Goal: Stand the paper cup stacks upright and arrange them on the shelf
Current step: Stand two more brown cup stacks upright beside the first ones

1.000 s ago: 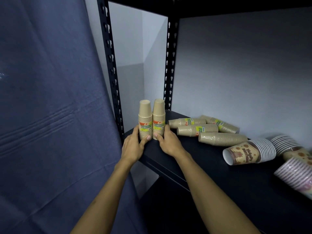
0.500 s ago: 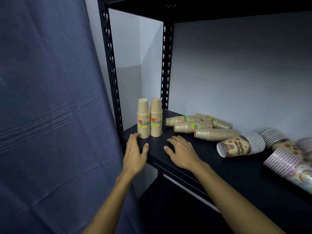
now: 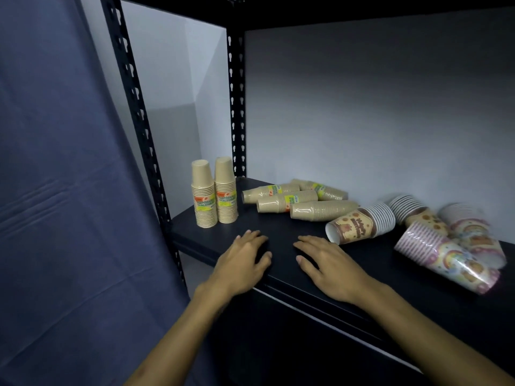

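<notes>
Kraft stacks (image 3: 214,192) stand close, so with both hands (image 3: 245,257) (image 3: 331,263) empty and splayed, we probably risk toppling them reaching for lying stacks (image 3: 295,200).

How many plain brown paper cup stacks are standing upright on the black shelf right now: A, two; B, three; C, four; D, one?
A: two brown paper cup stacks stand side by side at the left end of the black shelf, while four others lie on their sides.
</notes>
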Available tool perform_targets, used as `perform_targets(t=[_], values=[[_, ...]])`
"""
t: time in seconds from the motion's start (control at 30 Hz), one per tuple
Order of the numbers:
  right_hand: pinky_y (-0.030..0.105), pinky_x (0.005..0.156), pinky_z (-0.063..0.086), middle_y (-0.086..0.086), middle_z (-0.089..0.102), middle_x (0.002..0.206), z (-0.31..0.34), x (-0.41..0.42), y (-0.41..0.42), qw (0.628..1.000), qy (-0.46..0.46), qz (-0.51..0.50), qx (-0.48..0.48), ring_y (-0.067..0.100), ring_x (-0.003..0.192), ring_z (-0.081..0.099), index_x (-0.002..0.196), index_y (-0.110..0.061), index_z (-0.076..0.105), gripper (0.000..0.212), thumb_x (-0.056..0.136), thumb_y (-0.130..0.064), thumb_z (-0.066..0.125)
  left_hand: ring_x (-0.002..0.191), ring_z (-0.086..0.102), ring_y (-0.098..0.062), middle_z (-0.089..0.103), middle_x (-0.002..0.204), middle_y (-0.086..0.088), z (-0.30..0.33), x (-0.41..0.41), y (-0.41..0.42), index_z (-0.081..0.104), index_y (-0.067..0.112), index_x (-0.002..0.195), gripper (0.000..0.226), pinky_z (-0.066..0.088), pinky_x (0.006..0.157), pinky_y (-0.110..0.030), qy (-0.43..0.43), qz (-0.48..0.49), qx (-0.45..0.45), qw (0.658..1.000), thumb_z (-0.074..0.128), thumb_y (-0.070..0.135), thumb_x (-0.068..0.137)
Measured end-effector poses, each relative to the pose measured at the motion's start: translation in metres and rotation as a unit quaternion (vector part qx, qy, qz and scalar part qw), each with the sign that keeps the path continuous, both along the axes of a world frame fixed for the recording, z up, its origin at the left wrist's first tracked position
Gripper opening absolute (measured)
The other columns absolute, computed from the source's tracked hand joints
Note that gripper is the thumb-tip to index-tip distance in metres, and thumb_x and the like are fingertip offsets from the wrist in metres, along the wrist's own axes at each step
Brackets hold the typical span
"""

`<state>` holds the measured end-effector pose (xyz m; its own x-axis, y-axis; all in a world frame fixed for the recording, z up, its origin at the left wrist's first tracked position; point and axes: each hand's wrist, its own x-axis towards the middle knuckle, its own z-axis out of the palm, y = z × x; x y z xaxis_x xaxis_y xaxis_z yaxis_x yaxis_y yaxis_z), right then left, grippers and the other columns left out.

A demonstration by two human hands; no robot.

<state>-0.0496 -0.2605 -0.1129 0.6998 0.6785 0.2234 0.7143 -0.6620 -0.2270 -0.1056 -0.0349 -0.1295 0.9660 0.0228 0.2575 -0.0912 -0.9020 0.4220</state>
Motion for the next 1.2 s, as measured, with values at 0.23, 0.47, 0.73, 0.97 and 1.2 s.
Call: perform_targets(t=[0.23, 0.47, 0.73, 0.97, 1.2], values=[[0.028, 0.102, 0.041, -0.006, 0.059, 0.122, 0.003, -0.009, -0.016, 0.998, -0.054, 0.01, 0.033, 0.01, 0.113, 0.052, 0.12, -0.019, 0.063, 0.032, 0.101, -0.035, 0.043, 0.14, 0.041, -0.017, 0.047, 0.15, 0.006, 0.013, 0.04, -0.008, 0.053, 0.025, 0.139, 0.045, 0.037, 0.113, -0.038, 0.017, -0.055, 0.012, 0.998, 0.052, 0.045, 0.098], [0.021, 0.097, 0.044, -0.014, 0.061, 0.116, 0.012, -0.001, -0.024, 0.996, -0.004, 0.006, 0.093, 0.0, 0.109, 0.053, 0.118, -0.022, 0.062, 0.026, 0.097, -0.035, 0.053, 0.128, 0.045, -0.016, 0.053, 0.14, 0.008, 0.01, 0.046, -0.008, 0.057, 0.023, 0.134, 0.042, 0.039, 0.107, -0.037, -0.04, -0.06, 0.037, 0.997, 0.052, 0.044, 0.098], [0.031, 0.088, 0.047, -0.001, 0.067, 0.102, 0.058, 0.037, -0.009, 0.985, -0.085, -0.04, 0.144, 0.017, 0.097, 0.06, 0.106, -0.014, 0.068, 0.022, 0.091, -0.024, 0.058, 0.133, 0.039, -0.028, 0.045, 0.146, -0.008, 0.023, 0.079, -0.004, 0.051, 0.017, 0.138, 0.05, 0.04, 0.108, -0.042, -0.153, 0.0, 0.039, 0.987, 0.062, 0.037, 0.093], [0.04, 0.101, 0.037, 0.004, 0.057, 0.127, 0.073, 0.087, 0.003, 0.985, -0.031, -0.168, -0.027, 0.027, 0.119, 0.05, 0.131, -0.02, 0.055, 0.045, 0.087, -0.026, 0.06, 0.112, 0.056, -0.033, 0.061, 0.127, -0.011, 0.02, 0.104, -0.006, 0.054, 0.015, 0.135, 0.047, 0.045, 0.093, -0.043, -0.152, 0.062, 0.089, 0.982, 0.065, 0.031, 0.092], [0.043, 0.101, 0.036, 0.002, 0.06, 0.127, 0.064, 0.101, 0.011, 0.985, -0.009, -0.166, -0.053, 0.027, 0.122, 0.051, 0.132, -0.029, 0.056, 0.048, 0.085, -0.021, 0.064, 0.099, 0.06, -0.036, 0.053, 0.123, -0.014, 0.018, 0.106, -0.005, 0.047, 0.016, 0.139, 0.055, 0.055, 0.077, -0.047, -0.141, 0.046, 0.04, 0.988, 0.067, 0.006, 0.089]])
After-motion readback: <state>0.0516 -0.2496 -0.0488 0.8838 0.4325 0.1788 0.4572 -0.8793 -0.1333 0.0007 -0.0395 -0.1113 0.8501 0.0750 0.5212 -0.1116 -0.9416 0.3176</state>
